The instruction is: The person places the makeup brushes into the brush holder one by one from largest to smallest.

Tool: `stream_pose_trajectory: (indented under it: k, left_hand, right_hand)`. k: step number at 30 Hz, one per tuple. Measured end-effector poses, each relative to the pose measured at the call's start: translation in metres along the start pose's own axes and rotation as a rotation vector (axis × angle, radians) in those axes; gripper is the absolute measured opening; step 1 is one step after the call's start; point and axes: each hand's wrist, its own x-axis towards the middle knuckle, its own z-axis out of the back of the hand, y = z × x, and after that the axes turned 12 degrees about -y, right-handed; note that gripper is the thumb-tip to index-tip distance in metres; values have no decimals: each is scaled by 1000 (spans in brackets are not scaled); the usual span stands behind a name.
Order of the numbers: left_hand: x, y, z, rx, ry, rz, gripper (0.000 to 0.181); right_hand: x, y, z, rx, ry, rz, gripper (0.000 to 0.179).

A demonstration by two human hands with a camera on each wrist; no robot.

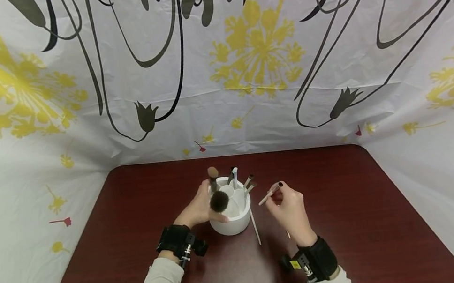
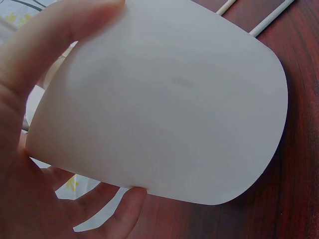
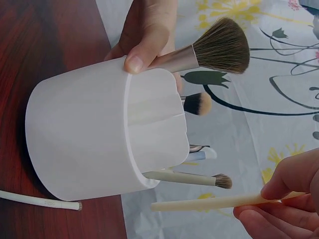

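Observation:
A white brush holder (image 1: 231, 227) with inner compartments stands on the table. My left hand (image 1: 197, 209) grips it from the left, its thumb on the near side of the rim. Inside stand a large fluffy makeup brush (image 3: 224, 47), a tan-tipped brush (image 3: 198, 103) and several slimmer ones, including a small eye brush (image 3: 222, 180). To the right of the holder, my right hand (image 1: 292, 209) pinches a slim makeup brush (image 3: 214, 202). That brush's pale handle end points at the holder, apart from it. In the left wrist view the holder's wall (image 2: 174, 109) hides its inside.
A slim pale brush (image 1: 255, 227) lies on the dark red table (image 1: 141, 274) just right of the holder. The tip of another pale stick (image 1: 288, 235) shows beside my right wrist. Behind the table hangs a white cloth (image 1: 209, 139) with a flower print.

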Motion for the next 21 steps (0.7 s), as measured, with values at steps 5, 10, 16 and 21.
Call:
stream_pose_trajectory:
  k: [5, 10, 16, 21]
  left_hand:
    - [0, 0, 1, 0, -4, -5, 121]
    - [-2, -1, 1, -7, -10, -19, 120]
    - [-2, -1, 1, -14, -7, -21, 120]
    - [-2, -1, 1, -13, -7, -28, 121]
  right_hand:
    - [2, 3, -1, 13, -1, -9, 16]
    - [4, 5, -5, 36, -6, -7, 16]
    - [6, 7, -11, 77, -22, 50, 18]
    - [7, 10, -14, 94, -31, 75, 21]
